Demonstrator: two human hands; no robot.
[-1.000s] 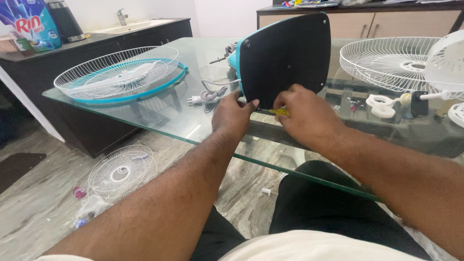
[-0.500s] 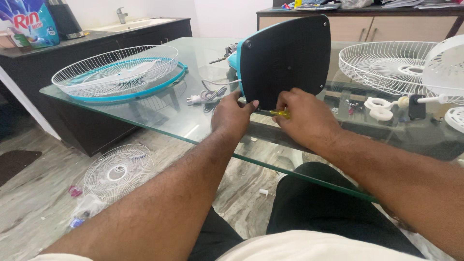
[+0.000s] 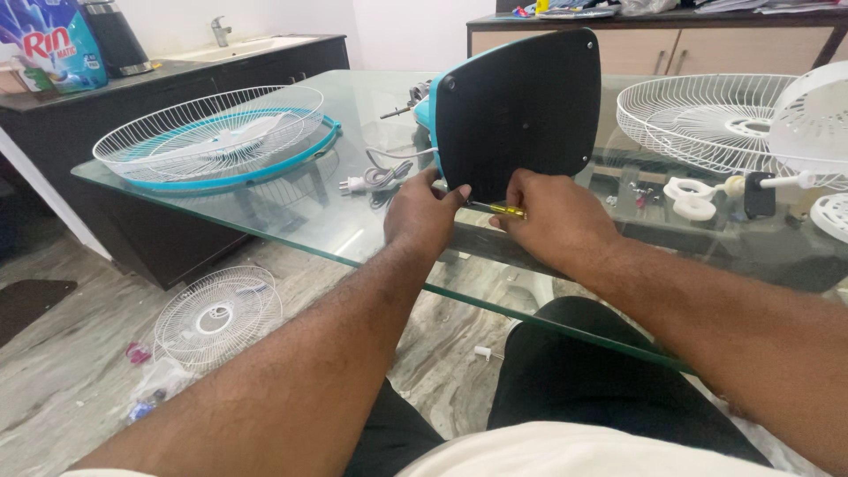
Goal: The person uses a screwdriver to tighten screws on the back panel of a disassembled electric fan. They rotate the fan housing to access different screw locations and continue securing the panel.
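While the fan base (image 3: 521, 115) stands tipped up on its edge on the glass table (image 3: 291, 216), its flat black underside facing the camera and a teal rim showing along its left side, both hands work at its lower edge. The left hand (image 3: 424, 216) is curled, thumb and fingertips pinched against the bottom left corner of the base, the other fingers folded in; it touches the base and steadies it. The right hand (image 3: 552, 216) is closed around a screwdriver (image 3: 496, 209) with a yellow handle, of which only a short part shows between the two hands; the tool lies nearly level, its tip pointing left towards the left hand at the lower edge of the base. Whether the tip is seated in a screw cannot be told.

Behind the left hand lies a coiled white power cord (image 3: 375, 177) with its plug. Further left on the table rests a white wire fan guard (image 3: 212, 132) with a teal ring. At the right lie a second white guard (image 3: 707, 115), a white plastic nut (image 3: 693, 196) and other small parts. Another small guard (image 3: 216, 318) lies on the floor (image 3: 79, 371) beneath the table.
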